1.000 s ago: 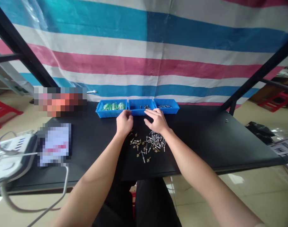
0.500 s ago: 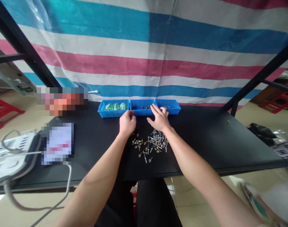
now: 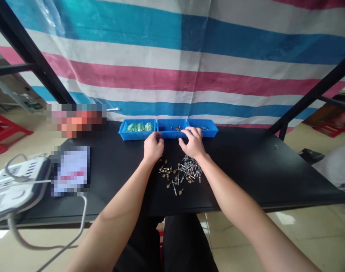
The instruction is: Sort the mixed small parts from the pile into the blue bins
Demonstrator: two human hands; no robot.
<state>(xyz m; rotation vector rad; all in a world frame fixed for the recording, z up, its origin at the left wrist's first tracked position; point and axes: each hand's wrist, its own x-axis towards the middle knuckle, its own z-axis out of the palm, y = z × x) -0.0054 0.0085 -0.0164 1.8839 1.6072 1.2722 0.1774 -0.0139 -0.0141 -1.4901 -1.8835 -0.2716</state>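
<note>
Three blue bins stand joined in a row at the back of the black table. The left bin (image 3: 136, 136) holds green and clear packets, the middle bin (image 3: 170, 135) a few small metal pieces, and the right bin (image 3: 210, 133) some thin silvery pieces. My left hand (image 3: 153, 146) is closed at the front edge between the left and middle bins; what it may hold is hidden. My right hand (image 3: 193, 142) has its fingers apart and curved over the front of the middle and right bins. Near my wrists lie silvery rivets (image 3: 191, 166) and brass-coloured screws (image 3: 168, 170).
A white power strip (image 3: 16, 185) with cables and a blurred flat object (image 3: 71, 170) are on the left. Behind them is a blurred orange item (image 3: 83, 121). A striped sheet (image 3: 161, 83) hangs behind the table between black posts. A small ring (image 3: 276, 147) lies far right.
My right hand's fingers have drawn back and curled more over the bins. My left hand stays at the bin edge. The view has shifted slightly.
</note>
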